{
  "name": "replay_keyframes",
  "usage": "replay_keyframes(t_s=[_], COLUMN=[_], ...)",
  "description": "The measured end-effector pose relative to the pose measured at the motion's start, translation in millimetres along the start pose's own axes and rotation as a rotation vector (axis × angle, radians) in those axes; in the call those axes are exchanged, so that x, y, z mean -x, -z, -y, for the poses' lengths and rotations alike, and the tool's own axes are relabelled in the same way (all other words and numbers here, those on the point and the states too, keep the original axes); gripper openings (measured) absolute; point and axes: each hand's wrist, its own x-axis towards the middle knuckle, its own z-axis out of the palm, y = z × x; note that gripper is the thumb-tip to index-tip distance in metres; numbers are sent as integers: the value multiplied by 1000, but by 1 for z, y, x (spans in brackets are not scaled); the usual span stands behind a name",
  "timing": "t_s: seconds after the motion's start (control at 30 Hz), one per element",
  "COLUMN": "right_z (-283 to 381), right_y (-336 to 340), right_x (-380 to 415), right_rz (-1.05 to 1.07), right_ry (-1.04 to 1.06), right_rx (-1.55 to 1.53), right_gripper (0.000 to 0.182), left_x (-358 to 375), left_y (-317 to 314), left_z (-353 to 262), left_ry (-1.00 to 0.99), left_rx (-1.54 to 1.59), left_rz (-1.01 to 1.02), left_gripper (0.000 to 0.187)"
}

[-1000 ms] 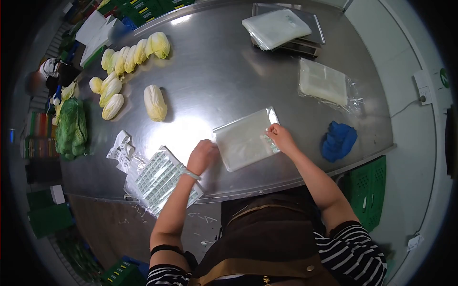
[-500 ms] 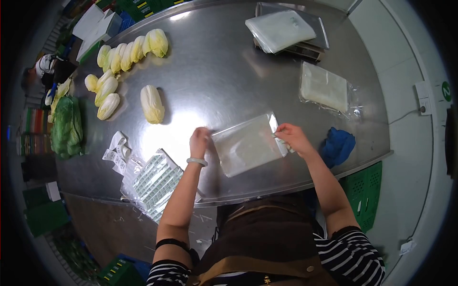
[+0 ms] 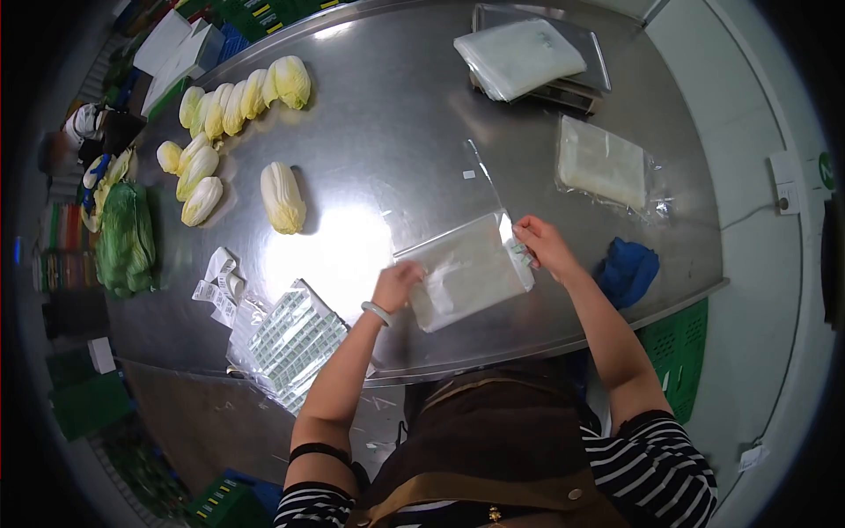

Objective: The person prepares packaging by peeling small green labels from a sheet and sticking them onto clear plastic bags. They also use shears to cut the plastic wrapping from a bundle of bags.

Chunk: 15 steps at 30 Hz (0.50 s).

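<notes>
A stack of clear plastic bags (image 3: 471, 273) lies on the metal table in front of me. My left hand (image 3: 400, 283) is over the stack's left edge, its fingers smeared by motion. At the right edge, my right hand (image 3: 544, 246) is closed on a few small white-and-green stickers (image 3: 521, 253), touching the bags' white end. Just beyond the stack, a see-through bag lies spread on the table, with a small white sticker (image 3: 468, 174) on it. A plastic-wrapped sheet of green-and-white stickers (image 3: 295, 339) sits beside my left forearm.
Several napa cabbages (image 3: 233, 107) are lined up at the far left, with one cabbage (image 3: 282, 198) apart. More bags (image 3: 519, 57) lie on a scale at the back; another bag pack (image 3: 601, 163) is at right. A blue cloth (image 3: 628, 273) lies near the right edge.
A clear bag with a white sticker now lies beyond the stack, where bare table showed before. My left hand has moved right and down over the bags. My right hand has barely moved.
</notes>
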Motion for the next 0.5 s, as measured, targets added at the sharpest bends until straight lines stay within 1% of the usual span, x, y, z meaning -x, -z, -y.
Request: replay_keyframes(t_s=[0.03, 0.07, 0.1, 0.17, 0.2, 0.23, 0.27, 0.3, 0.33, 0.37, 0.43, 0.47, 0.5], right_z=[5, 7, 0, -20, -24, -28, -32, -39, -46, -54, -52, -51, -52], right_y=[-4, -7, -11, -18, -20, -21, -21, -21, -20, -18, -22, -23, -25], right_x=[4, 7, 4, -10, -14, -17, -19, -23, -28, -31, -33, -34, -36], right_rz=[32, 64, 63, 70, 82, 92, 100, 92, 79, 67, 2, -28, -74], right_ry=[11, 21, 57, 131, 137, 141, 145, 194, 245, 292, 369, 403, 381], right_rx=[-5, -13, 45, 160, 163, 165, 166, 211, 256, 302, 733, 952, 1043], right_gripper=[23, 22, 21, 20, 19, 19, 19, 19, 20, 20, 21, 22, 24], left_x=[-12, -15, -19, -22, -13, -4, 5, 16, 22, 28, 33, 33, 30], left_y=[13, 22, 30, 35, 31, 23, 13, 4, -4, -11, -19, -21, -20], left_z=[-6, -12, -23, -9, -20, -19, -17, -21, -24, -28, -30, -29, -27], left_ry=[5, 177, 152, -60, -58, -52, -74, -156, -217, -209, -330, -450, -572], left_rx=[97, 364, 476, 288, 255, 197, 130, 8, -90, -105, -218, -316, -415], left_rz=[-152, -349, -639, -843, -721, -549, -418, -331, -269, -194, -68, -20, 27], left_gripper=[20, 17, 15, 16, 16, 18, 15, 11, 12, 11, 15, 17, 19])
